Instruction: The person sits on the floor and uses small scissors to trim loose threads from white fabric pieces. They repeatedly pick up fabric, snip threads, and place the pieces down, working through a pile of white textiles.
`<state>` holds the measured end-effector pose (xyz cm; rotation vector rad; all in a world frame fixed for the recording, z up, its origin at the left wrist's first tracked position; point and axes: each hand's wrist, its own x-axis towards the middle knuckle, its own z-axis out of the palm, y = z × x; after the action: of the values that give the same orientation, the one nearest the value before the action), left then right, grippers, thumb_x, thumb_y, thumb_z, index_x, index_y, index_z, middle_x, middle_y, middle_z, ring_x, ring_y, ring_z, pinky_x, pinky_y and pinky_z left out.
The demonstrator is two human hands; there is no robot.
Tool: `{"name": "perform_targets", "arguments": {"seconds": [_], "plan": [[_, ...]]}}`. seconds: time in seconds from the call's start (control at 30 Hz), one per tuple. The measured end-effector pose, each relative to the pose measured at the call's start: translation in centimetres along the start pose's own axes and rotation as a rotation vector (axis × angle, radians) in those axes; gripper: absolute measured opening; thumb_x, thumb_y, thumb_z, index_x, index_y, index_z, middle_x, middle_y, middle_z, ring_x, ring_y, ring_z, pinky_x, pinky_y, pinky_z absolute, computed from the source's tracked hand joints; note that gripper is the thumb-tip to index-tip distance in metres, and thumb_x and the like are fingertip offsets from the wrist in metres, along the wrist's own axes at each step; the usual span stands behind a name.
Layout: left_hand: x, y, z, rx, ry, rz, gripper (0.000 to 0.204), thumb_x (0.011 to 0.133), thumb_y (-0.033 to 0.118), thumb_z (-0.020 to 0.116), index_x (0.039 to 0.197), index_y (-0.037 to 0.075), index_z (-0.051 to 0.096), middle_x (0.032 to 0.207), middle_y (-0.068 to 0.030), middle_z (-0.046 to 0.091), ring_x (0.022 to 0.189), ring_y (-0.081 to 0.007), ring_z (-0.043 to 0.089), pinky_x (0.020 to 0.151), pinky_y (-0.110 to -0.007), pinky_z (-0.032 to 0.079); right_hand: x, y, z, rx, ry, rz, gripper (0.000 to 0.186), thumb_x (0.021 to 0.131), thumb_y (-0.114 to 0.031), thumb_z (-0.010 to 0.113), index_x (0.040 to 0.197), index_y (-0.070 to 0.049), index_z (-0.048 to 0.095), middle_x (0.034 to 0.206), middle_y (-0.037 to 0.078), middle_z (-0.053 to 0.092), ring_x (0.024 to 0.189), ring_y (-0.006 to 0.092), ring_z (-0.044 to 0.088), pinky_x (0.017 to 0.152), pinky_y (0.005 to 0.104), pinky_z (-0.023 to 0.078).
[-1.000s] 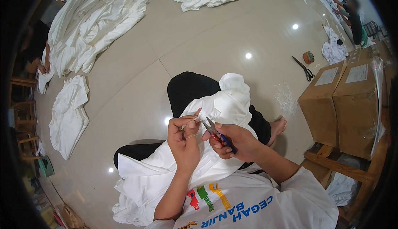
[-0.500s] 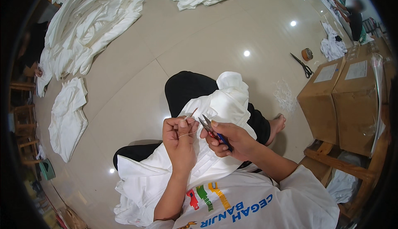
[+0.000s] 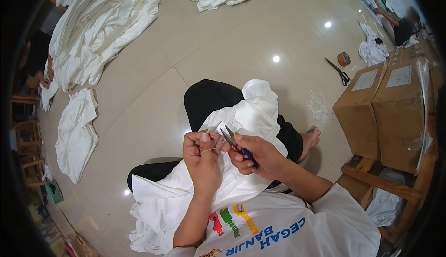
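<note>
My left hand (image 3: 203,157) is closed in a pinch on a thin white thread (image 3: 210,150), part of which loops out below the fingertips. In my right hand (image 3: 255,154) is a pair of thread snips (image 3: 230,138) with red and blue on the grips. Their blades are parted, with the tips pointing up and left, right beside my left fingertips. Whether a blade touches the thread I cannot tell. Beneath both hands a white garment (image 3: 253,110) lies bunched across my lap, over black trousers. Nothing shows of what lies inside the left fingers.
White cloth piles (image 3: 102,34) lie on the floor at the far left, with a smaller folded one (image 3: 76,134) nearer. Cardboard boxes (image 3: 360,113) stand at right, near black scissors (image 3: 338,72), a tape roll (image 3: 344,59) and thread scraps (image 3: 318,106). Two people work at the edges.
The snips have shifted slightly left toward my left fingertips. A thin reddish sliver that stuck up from the left fingers no longer shows clearly. The people at both edges have moved a little.
</note>
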<state>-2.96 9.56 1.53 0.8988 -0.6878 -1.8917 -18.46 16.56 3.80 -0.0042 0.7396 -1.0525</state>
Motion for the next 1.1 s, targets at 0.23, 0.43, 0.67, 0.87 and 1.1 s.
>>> {"name": "perform_targets", "arguments": {"seconds": [0.23,0.43,0.67,0.87,1.1], "plan": [[0.2,-0.8,0.1,0.041,-0.006,0.034,0.013,0.11,0.017,0.059,0.108,0.008,0.051,0.105,-0.0065,0.065,0.09,-0.0162,0.066,0.085,-0.032,0.058,0.3,0.6,0.0,0.057,0.006,-0.053,0.04,0.113,-0.043,0.047,0.114,-0.006,0.061,0.084,-0.003,0.049,0.06,0.0051,0.037,0.052,0.022,0.033],[0.1,-0.9,0.2,0.054,0.002,0.029,0.011,0.11,0.016,0.058,0.107,0.008,0.051,0.104,-0.0063,0.065,0.092,-0.0161,0.066,0.09,-0.033,0.057,0.3,0.7,0.2,0.072,0.046,-0.055,0.038,0.113,-0.042,0.048,0.112,-0.007,0.061,0.082,-0.003,0.048,0.059,0.0051,0.036,0.051,0.0221,0.032],[0.1,-0.5,0.2,0.068,-0.029,0.075,0.015,0.108,0.013,0.061,0.104,0.004,0.051,0.104,-0.0085,0.068,0.108,-0.0179,0.069,0.104,-0.036,0.054,-0.1,0.3,0.4,0.068,0.034,-0.06,0.036,0.113,-0.038,0.049,0.114,-0.005,0.062,0.08,-0.005,0.047,0.058,0.0041,0.035,0.052,0.0211,0.03],[-0.2,2.4,0.4,0.354,-0.098,-0.048,0.014,0.106,0.016,0.066,0.101,0.004,0.06,0.096,-0.0046,0.072,0.103,-0.0133,0.068,0.093,-0.027,0.051,0.2,-1.8,1.0,-1.164,0.215,-0.975,0.051,0.089,-0.01,0.083,0.137,-0.007,0.065,0.098,0.002,0.062,0.075,0.0112,0.059,0.065,0.0242,0.048],[0.1,4.0,-0.8,0.4,-0.168,-0.201,0.022,0.104,0.019,0.07,0.108,-0.002,0.067,0.107,-0.0101,0.076,0.108,-0.0133,0.069,0.1,-0.028,0.052,2.4,-2.7,0.7,-1.288,0.045,-1.028,0.035,0.079,0.002,0.086,0.112,-0.005,0.079,0.093,0.005,0.069,0.078,0.0155,0.066,0.066,0.0255,0.051]]}}
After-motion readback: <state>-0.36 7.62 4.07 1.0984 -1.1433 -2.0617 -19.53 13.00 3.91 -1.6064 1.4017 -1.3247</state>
